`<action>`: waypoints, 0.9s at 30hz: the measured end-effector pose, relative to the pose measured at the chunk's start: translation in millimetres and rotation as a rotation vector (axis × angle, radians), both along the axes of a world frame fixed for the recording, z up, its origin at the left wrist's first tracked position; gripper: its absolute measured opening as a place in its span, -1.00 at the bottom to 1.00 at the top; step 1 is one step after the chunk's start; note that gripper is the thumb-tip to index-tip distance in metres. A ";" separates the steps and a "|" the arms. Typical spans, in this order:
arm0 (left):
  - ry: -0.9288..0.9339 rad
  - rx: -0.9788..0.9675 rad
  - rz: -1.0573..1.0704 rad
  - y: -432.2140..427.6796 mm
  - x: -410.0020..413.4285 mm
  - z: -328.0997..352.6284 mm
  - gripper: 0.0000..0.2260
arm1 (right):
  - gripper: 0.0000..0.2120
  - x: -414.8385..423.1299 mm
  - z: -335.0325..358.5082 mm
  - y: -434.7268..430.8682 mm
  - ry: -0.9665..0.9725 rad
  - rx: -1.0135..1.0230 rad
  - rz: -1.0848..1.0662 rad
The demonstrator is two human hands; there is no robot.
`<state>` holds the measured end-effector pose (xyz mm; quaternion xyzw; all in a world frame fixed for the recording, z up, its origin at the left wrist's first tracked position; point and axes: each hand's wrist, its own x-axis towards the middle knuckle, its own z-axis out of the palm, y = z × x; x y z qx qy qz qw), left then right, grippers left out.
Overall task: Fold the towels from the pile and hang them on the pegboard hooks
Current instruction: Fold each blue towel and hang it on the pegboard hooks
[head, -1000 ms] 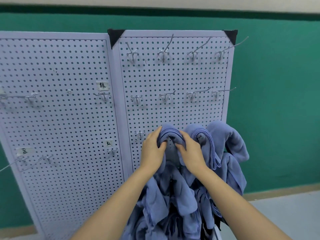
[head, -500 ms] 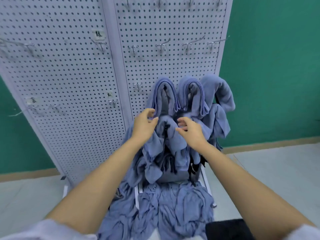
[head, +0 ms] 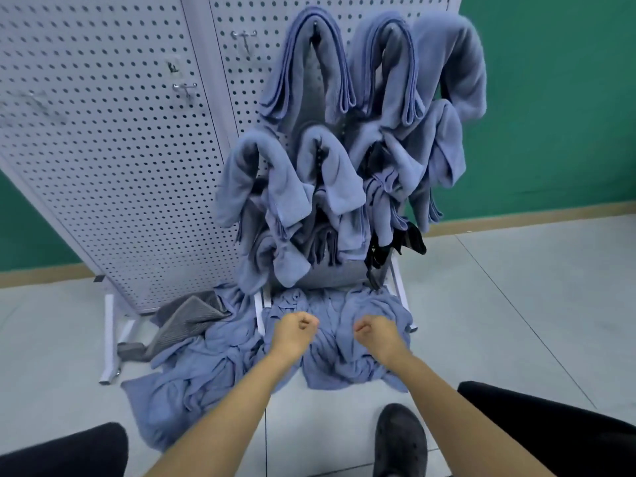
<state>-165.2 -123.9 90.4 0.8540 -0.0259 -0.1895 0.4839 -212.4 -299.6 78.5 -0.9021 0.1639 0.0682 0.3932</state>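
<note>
Hook tips [head: 315, 28] barely visible within hung towels [head: 378, 80]

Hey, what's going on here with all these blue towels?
A person is working through a pile of blue towels on the floor at the foot of a white pegboard. Several folded towels already hang on it. The left hand and the right hand are both over the pile with fingers curled, and neither visibly holds a towel. A grey towel lies at the pile's left edge.
</note>
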 end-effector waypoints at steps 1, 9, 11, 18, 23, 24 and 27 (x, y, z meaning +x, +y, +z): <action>0.048 0.001 0.019 -3.2 -0.2 -18.3 -0.76 | -0.73 -2.0 -15.1 -4.9 0.043 -0.015 -0.005; 0.303 0.054 0.078 -55.6 17.4 -124.5 -0.76 | -0.83 29.4 -97.7 -40.1 0.155 -0.096 -0.009; 0.339 0.073 0.110 -68.6 27.0 -143.3 -0.72 | -0.84 47.1 -106.1 -45.7 0.086 -0.105 -0.030; 0.478 0.047 0.252 -99.1 45.6 -184.5 -0.78 | -0.72 79.0 -131.4 -58.2 0.072 -0.248 0.075; 0.383 -0.047 0.409 -104.9 53.5 -173.0 -0.73 | -0.73 78.3 -137.5 -59.5 0.081 -0.190 0.048; 0.348 -0.081 0.424 -104.0 53.1 -165.6 -0.77 | -0.74 76.9 -136.1 -59.3 0.080 -0.158 0.043; 0.249 -0.242 0.419 -98.5 52.2 -135.2 -0.88 | -0.75 71.9 -121.9 -56.5 0.094 -0.058 0.039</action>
